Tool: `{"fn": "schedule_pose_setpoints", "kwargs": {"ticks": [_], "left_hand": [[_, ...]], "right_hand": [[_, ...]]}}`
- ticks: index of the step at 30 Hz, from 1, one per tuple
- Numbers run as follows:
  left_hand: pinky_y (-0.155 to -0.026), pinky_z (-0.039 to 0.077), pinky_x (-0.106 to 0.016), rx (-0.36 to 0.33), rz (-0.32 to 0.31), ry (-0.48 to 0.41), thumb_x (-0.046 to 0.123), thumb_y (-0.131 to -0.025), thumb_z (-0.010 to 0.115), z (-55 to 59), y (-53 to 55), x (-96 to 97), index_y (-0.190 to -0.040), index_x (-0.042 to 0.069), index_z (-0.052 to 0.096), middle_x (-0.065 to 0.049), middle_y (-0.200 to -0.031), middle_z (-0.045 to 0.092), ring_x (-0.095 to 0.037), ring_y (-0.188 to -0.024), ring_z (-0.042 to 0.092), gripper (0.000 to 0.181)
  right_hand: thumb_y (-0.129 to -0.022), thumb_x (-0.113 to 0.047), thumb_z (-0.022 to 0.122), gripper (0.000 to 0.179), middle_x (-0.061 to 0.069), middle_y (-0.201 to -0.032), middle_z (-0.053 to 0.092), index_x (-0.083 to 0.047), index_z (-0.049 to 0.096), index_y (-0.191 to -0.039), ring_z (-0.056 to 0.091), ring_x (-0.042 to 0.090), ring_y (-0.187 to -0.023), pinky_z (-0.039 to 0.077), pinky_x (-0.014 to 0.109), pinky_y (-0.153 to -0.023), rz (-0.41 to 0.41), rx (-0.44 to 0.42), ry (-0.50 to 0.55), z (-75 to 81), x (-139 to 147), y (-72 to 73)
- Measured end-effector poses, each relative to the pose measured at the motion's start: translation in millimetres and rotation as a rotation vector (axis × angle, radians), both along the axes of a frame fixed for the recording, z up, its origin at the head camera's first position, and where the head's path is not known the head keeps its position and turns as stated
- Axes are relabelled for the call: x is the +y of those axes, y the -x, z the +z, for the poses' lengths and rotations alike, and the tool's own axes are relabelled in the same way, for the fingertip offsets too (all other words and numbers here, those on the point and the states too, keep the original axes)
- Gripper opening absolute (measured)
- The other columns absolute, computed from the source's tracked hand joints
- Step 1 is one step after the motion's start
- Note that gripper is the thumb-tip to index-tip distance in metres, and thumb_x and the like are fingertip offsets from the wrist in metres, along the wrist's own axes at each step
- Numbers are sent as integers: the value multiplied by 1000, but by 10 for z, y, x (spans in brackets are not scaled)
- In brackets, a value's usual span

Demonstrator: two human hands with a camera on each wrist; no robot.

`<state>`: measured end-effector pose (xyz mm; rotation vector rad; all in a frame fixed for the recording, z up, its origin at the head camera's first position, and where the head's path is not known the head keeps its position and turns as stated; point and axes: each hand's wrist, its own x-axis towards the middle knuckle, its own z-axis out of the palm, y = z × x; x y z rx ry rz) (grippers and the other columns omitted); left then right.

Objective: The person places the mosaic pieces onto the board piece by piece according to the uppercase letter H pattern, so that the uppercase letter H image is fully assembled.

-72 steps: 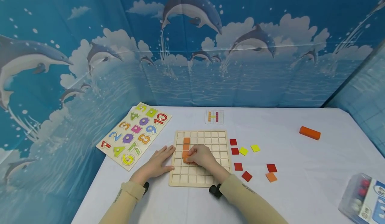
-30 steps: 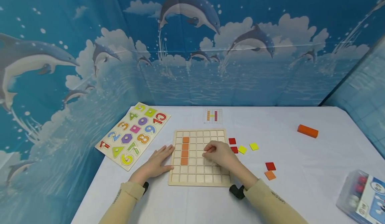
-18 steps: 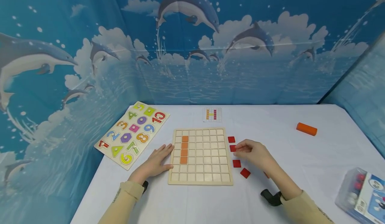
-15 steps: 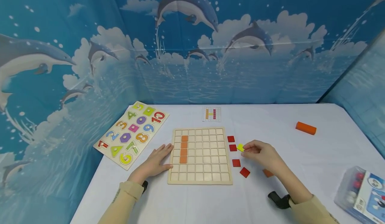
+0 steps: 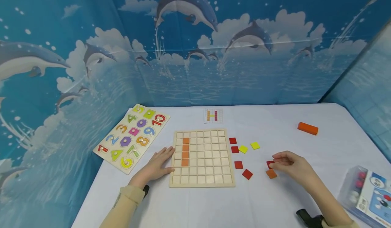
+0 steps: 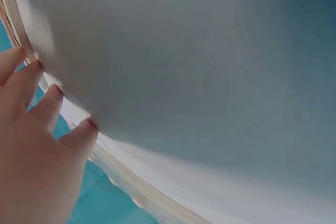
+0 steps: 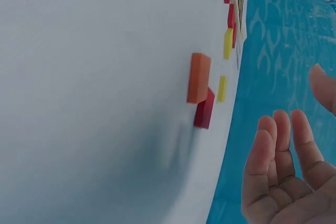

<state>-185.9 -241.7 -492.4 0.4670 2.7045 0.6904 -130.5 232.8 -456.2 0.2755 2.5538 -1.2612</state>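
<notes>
A wooden grid board (image 5: pixel 210 186) lies mid-table, with a column of several orange square tiles (image 5: pixel 185 147) in its left part. My left hand (image 5: pixel 155 167) rests flat on the table with fingertips and thumb at the board's left edge. My right hand (image 5: pixel 291 165) hovers over the loose tiles, fingers loosely bent with nothing between them. In the head view its fingertips overlap a red tile (image 5: pixel 269 164). That red tile (image 7: pixel 204 109) shows uncovered below the hand in the right wrist view, touching a loose orange tile (image 7: pixel 199 78).
Several red tiles (image 5: pixel 238 165) line the board's right side, with two yellow tiles (image 5: pixel 255 145) nearby. A pattern card (image 5: pixel 213 116) lies behind the board. A number puzzle (image 5: pixel 129 141) is at left, an orange block (image 5: pixel 307 128) and a plastic box (image 5: pixel 360 190) at right.
The right hand set an orange tile at the column's lower end, then moved right past the red and yellow tiles to the far red and orange ones. The left hand stayed at the board's edge.
</notes>
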Motion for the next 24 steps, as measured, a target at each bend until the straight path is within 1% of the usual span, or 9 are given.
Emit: {"fn": "schedule_pose_setpoints", "kwargs": {"ticks": [6, 14, 19, 24], "left_hand": [[-124, 8, -58, 1, 18, -9, 24, -92, 69, 3, -20, -29, -155, 9, 30, -11, -163, 26, -36, -152, 15, 76], [-124, 8, -59, 1, 20, -18, 25, -92, 69, -24, -38, -49, -155, 9, 31, -11, -163, 26, -37, -152, 15, 76], [-124, 8, -58, 0, 16, -16, 26, -92, 69, -20, -35, -50, -155, 9, 30, -10, -163, 26, -36, -152, 14, 75], [-124, 9, -58, 8, 8, -16, 26, -92, 69, -5, -26, -43, -155, 9, 31, -11, -163, 27, -36, -152, 15, 75]], "right_hand": [[-86, -43, 74, 63, 9, -110, 68, 0, 56, -129, 60, 13, -92, 55, 21, -71, 18, 1, 0, -30, 56, -21], [-85, -38, 76, 63, 13, -113, 64, 1, 54, -129, 59, 22, -100, 53, 19, -72, 8, -19, -8, -91, -11, 26], [-82, -41, 78, 61, 11, -110, 64, -1, 56, -123, 57, 24, -100, 51, 22, -72, 7, -23, -54, -131, -34, 39], [-79, -47, 80, 61, 7, -101, 66, -1, 60, -114, 58, 21, -92, 50, 23, -69, 14, -26, -100, -185, -46, 19]]}}
